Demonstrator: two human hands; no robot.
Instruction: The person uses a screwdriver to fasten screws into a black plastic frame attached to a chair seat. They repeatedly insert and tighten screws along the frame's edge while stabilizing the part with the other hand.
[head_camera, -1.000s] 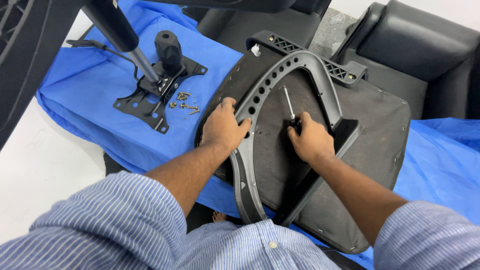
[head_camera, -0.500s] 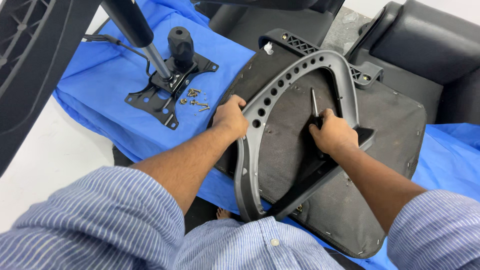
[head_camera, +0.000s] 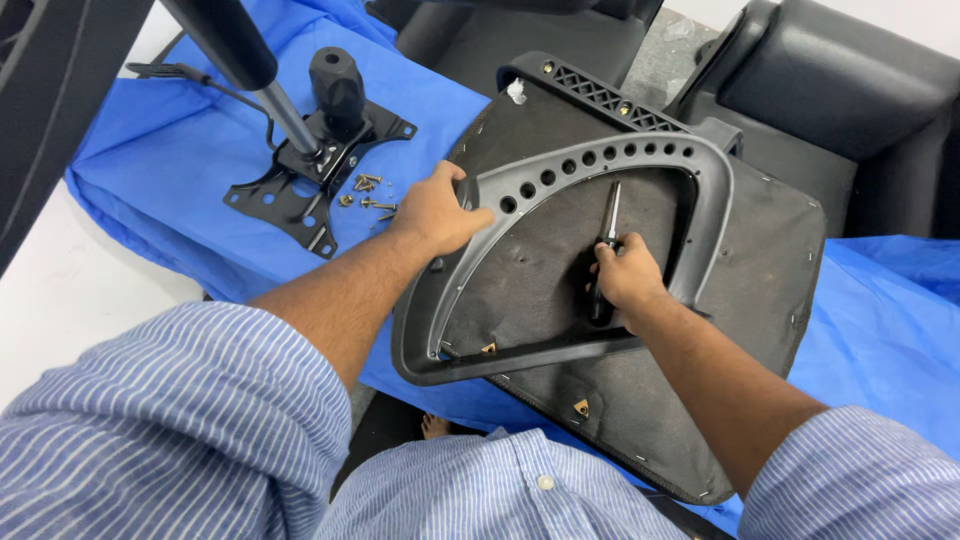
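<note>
A blue cloth (head_camera: 170, 170) covers the surface, with white floor showing at the left and black chair cushions (head_camera: 850, 110) at the back right. Nearest, the person's striped blue sleeves frame the view, and both forearms reach out over an upturned chair seat (head_camera: 640, 420), its dark fabric underside facing up on the cloth.

On that seat lies a grey plastic armrest frame (head_camera: 560, 170), a looped piece with a row of round holes along its upper bar. The left hand (head_camera: 438, 208) is clenched around the frame's upper left corner. The right hand (head_camera: 628, 280) sits inside the loop, closed around the black handle of a screwdriver (head_camera: 606, 235) whose shaft points up and away toward the frame's top bar.

Compared with half a second ago, the left hand keeps its grip on the same corner, while the right hand has drawn slightly lower inside the loop, and the frame looks turned a little flatter across the seat.

Farther off, to the left, a black metal chair mechanism plate (head_camera: 305, 175) rests on the cloth with a knob (head_camera: 337, 85) and a gas cylinder (head_camera: 235, 50) rising from it. A small scatter of screws (head_camera: 365, 192) lies just beside the plate, between it and the left hand.
</note>
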